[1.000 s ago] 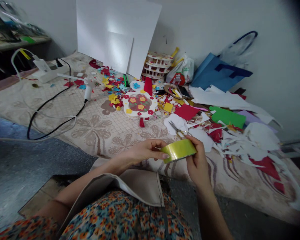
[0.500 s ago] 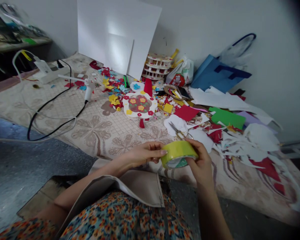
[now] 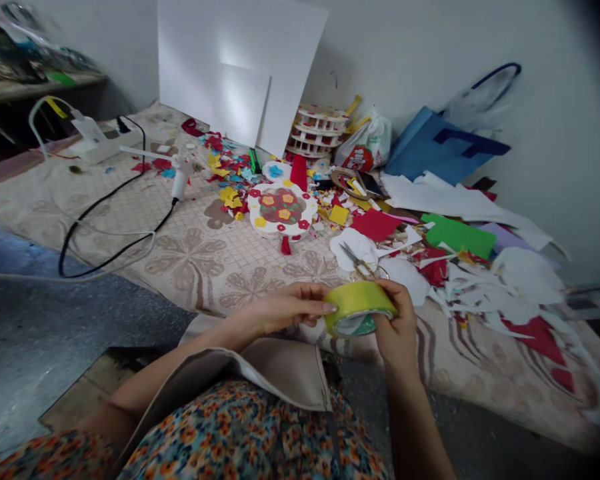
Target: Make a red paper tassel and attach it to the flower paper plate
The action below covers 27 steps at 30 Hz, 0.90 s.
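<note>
A wide roll of yellow-green tape (image 3: 356, 299) is held between both hands, just over the table's front edge. My right hand (image 3: 399, 320) grips its right side, thumb inside the core and fingers over the outside. At the roll's left side, my left hand (image 3: 300, 307) has thumb and fingers pinched against the tape. Beyond the roll lie scissors (image 3: 361, 263) on white cut-out paper (image 3: 353, 247). A white flower-shaped piece (image 3: 283, 211) with red and yellow flowers and a red tassel rests farther back.
A glue gun (image 3: 180, 179) with a black cord stands at the left, near a power strip (image 3: 105, 147). Paper scraps (image 3: 473, 293), a green sheet (image 3: 457, 237) and a red sheet (image 3: 377, 225) cover the right side. A white board (image 3: 235, 60) and a blue bag (image 3: 430, 150) lean on the wall.
The view has shifted slightly. Both hands keep their hold on the tape roll, with hardly any movement.
</note>
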Each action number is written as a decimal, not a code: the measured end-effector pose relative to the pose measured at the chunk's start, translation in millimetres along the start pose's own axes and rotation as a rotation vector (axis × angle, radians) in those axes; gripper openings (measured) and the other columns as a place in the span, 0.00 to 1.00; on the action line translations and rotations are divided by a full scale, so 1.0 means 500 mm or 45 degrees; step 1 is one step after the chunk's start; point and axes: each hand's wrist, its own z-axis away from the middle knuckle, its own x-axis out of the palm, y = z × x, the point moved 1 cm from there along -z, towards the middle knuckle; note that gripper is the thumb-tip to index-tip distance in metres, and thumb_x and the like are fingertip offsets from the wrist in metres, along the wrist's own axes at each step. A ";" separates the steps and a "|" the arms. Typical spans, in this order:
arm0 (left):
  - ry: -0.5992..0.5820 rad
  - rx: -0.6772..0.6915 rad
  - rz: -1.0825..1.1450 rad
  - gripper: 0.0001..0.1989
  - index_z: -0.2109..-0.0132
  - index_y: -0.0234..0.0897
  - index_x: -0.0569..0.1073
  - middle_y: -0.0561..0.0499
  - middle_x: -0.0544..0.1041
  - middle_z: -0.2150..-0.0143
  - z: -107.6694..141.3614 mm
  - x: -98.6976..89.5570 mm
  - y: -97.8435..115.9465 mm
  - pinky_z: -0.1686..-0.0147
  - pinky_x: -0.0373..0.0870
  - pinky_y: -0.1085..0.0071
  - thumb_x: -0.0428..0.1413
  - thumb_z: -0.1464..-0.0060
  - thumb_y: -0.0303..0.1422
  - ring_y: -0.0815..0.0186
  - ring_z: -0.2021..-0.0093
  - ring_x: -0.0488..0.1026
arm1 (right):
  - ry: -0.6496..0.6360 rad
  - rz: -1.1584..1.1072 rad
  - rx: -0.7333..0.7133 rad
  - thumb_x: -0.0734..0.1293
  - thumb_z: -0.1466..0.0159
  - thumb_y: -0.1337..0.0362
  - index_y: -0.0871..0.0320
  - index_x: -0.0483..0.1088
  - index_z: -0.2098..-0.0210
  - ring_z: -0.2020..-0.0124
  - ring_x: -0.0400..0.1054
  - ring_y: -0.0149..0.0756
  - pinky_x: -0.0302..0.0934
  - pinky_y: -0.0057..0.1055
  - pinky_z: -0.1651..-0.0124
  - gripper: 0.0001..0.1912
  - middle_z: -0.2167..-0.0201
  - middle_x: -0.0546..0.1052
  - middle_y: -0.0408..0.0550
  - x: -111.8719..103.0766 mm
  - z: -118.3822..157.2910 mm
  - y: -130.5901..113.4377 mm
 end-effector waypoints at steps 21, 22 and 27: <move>-0.088 -0.004 -0.001 0.22 0.59 0.32 0.76 0.52 0.74 0.67 0.000 -0.005 -0.017 0.70 0.61 0.76 0.70 0.64 0.33 0.75 0.71 0.67 | 0.014 0.061 0.021 0.63 0.46 0.68 0.55 0.68 0.55 0.57 0.68 0.43 0.63 0.40 0.54 0.18 0.59 0.73 0.48 0.000 0.012 -0.014; -0.088 -0.004 -0.017 0.22 0.59 0.32 0.76 0.52 0.74 0.67 0.000 -0.005 -0.017 0.70 0.61 0.76 0.70 0.64 0.34 0.75 0.71 0.67 | 0.015 0.061 0.023 0.63 0.46 0.68 0.55 0.68 0.55 0.57 0.68 0.43 0.63 0.40 0.54 0.18 0.59 0.73 0.49 0.001 0.012 -0.014; -0.067 0.016 -0.058 0.20 0.62 0.31 0.76 0.52 0.75 0.68 0.004 0.001 -0.014 0.71 0.59 0.78 0.70 0.63 0.35 0.76 0.72 0.67 | 0.022 0.055 0.024 0.64 0.45 0.67 0.55 0.67 0.54 0.57 0.68 0.43 0.64 0.39 0.55 0.18 0.59 0.73 0.49 0.005 0.016 -0.013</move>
